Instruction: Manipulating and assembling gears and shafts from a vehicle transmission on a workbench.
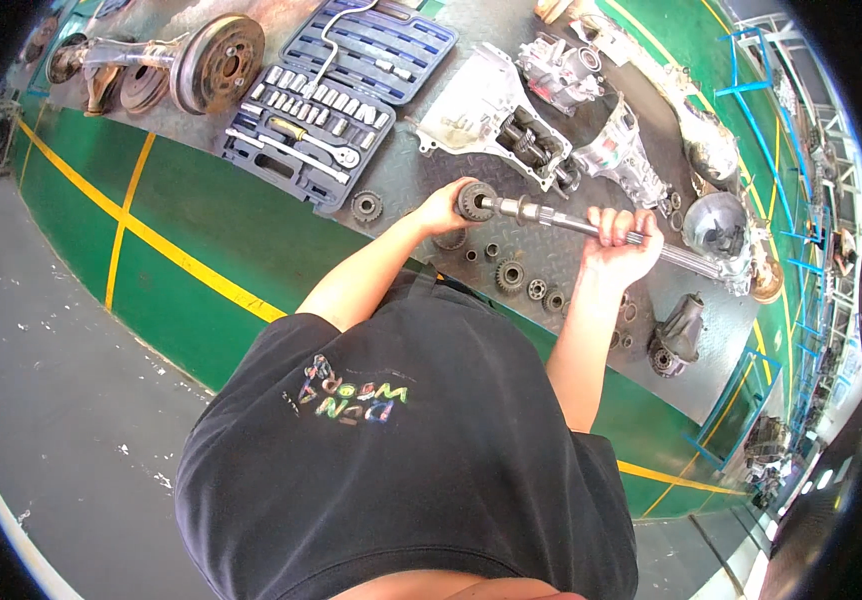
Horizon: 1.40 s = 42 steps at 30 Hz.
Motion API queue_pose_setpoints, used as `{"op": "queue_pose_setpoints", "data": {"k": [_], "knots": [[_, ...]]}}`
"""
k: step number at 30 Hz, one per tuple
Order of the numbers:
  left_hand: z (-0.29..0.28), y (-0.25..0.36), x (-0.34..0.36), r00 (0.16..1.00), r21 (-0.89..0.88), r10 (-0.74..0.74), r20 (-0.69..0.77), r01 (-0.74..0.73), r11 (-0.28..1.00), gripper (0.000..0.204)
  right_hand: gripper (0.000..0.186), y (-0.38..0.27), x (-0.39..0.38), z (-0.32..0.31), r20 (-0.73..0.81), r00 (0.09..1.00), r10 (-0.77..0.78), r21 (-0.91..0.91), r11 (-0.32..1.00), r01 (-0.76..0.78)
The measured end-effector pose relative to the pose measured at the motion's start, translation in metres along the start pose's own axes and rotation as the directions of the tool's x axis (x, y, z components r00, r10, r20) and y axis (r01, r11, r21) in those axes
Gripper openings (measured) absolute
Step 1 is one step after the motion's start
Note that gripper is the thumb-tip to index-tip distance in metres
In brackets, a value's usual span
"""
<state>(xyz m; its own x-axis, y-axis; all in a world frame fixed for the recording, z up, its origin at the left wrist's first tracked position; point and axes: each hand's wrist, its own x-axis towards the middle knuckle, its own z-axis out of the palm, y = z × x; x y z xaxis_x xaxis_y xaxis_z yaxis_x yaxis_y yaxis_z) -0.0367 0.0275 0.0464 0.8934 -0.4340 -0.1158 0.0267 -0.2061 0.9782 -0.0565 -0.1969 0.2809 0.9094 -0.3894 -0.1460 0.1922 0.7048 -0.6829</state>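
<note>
Multicoloured lettering [356, 392] marks the chest of a black T-shirt [411, 490], upside down to the camera, with smaller pale print beside it; any markings on the metal parts are too small to make out. The wearer holds a long steel shaft [563, 220] level above a metal worktop [696, 375]. The left hand [443, 210], partly closed, grips the outer side of a toothed gear [476, 201] at the shaft's left end, its fingers largely hidden. The right hand [623, 248] is curled closed around the splined stretch toward the other end, which extends past the fist. Below the shaft lies a loose row of small gears and rings [536, 289]. Beyond it sit an open gearbox housing [481, 105] and, to the left, an open blue socket case [316, 125] with a yellow-handled tool [288, 127] inside.
</note>
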Motion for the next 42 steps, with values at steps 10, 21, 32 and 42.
{"op": "queue_pose_setpoints", "data": {"k": [10,21,32,42], "knots": [[-0.007,-0.006,0.005,0.997,-0.016,0.077,-0.006,-0.077,0.997,0.077,0.015,0.052,-0.002,0.019,0.163,0.983,-0.083,-0.215,0.969,0.118],[-0.006,-0.004,0.012,0.993,0.043,0.114,0.009,-0.114,0.993,0.081,0.011,0.08,0.003,0.025,0.499,0.854,0.151,-0.454,0.885,0.109],[-0.006,-0.011,0.015,0.993,0.027,0.114,0.029,-0.115,0.993,0.081,0.023,0.055,-0.004,0.063,0.669,0.739,0.079,-0.302,0.937,0.174],[-0.007,-0.006,0.018,0.993,0.012,0.09,0.071,-0.091,0.996,0.081,0.033,0.07,-0.019,0.073,0.371,0.885,-0.281,-0.401,0.811,0.425]]}}
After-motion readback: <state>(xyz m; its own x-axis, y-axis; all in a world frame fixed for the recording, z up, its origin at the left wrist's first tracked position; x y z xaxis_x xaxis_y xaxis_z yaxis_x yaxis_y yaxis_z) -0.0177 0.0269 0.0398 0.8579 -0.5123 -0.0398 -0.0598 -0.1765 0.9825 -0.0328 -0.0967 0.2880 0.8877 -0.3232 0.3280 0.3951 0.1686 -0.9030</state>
